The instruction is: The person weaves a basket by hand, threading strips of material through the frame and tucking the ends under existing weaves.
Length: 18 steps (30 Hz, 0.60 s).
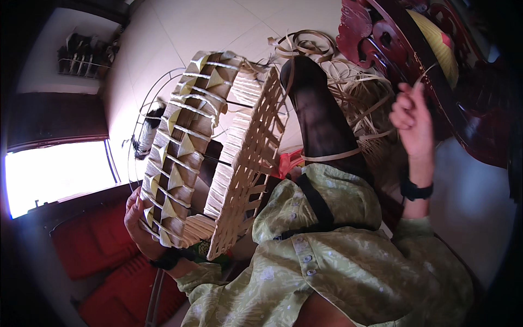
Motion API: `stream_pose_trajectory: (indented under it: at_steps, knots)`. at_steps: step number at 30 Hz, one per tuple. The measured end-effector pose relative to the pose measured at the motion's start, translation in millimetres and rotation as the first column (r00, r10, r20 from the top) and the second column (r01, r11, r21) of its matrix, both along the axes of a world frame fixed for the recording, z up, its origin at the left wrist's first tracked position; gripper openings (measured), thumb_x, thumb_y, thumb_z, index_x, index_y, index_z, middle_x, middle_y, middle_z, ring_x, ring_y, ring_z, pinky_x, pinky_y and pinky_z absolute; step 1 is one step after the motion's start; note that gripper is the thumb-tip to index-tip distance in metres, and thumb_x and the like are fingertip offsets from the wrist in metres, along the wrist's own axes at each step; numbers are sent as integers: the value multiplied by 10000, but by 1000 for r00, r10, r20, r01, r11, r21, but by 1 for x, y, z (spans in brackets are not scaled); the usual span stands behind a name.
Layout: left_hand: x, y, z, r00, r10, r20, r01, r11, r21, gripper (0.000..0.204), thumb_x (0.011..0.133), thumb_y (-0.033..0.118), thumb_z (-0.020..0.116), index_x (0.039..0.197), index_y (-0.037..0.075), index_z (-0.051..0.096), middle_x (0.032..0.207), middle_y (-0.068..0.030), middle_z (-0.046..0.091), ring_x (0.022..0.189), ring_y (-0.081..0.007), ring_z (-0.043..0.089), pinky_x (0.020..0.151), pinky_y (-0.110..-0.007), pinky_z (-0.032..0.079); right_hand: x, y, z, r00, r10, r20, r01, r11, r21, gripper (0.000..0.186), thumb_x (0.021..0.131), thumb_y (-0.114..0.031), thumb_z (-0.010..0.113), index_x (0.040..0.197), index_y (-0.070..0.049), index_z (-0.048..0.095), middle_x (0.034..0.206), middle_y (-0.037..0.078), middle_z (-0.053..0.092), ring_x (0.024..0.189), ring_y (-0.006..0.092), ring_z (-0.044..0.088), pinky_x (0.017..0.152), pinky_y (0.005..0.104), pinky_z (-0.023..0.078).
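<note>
A half-woven basket (pixel 248 163) of pale flat strips on a dark wire frame stands tilted on its side, left of my lap. Its band (pixel 180 152) is wrapped with cream cord and set with folded yellowish triangles. My left hand (pixel 136 218) grips the lower left edge of this band, fingers partly hidden behind it. On the far right, my right hand (pixel 411 117) is raised with thumb and forefinger pinched on a thin pale strip (pixel 427 73). That hand is apart from the basket. A similar strip (pixel 335 156) lies across my dark-clothed leg.
Loose strips (pixel 359 101) lie heaped on the tiled floor beyond my leg, near a coil (pixel 313 46). Carved dark-red wooden furniture (pixel 436 82) stands at the right. Red plastic pieces (pixel 98 240) are at lower left, with a wire frame (pixel 143 120) behind the basket.
</note>
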<state>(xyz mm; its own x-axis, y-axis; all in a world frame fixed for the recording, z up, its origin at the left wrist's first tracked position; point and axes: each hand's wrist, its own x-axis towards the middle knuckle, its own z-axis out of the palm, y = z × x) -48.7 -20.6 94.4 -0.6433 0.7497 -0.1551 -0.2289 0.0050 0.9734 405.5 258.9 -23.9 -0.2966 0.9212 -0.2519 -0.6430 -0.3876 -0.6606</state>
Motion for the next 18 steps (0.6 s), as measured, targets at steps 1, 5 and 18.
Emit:
stream_pose_trajectory:
  at_steps: [1,5,18]
  knots:
    - [6,-3,-2,999,27,-21,-27,1000,1,416,860,234,601,1130,-82,586,1026,-145,661,937,-220,639,891,-345,512,-26,-7,1,999,46,-10,-46,999,-2,256,1026,-306,512,1038,-67,601,653,-73,405,471,18,306,427,192,222]
    - [2,-11,-16,999,-30,-40,31,999,26,416,881,229,567,1160,-80,569,1048,-142,650,959,-220,628,891,-334,499,-101,-27,2,951,279,132,-289,955,65,209,1008,-237,543,1003,-42,621,706,-37,504,493,19,350,433,191,269]
    - [-71,-115,-54,992,92,81,-95,995,25,452,931,257,532,1250,-61,506,1040,-169,654,773,-225,671,661,-333,586,-239,-16,-38,746,508,430,-628,751,203,525,906,-504,644,1086,-12,674,689,-63,521,565,13,380,513,208,333]
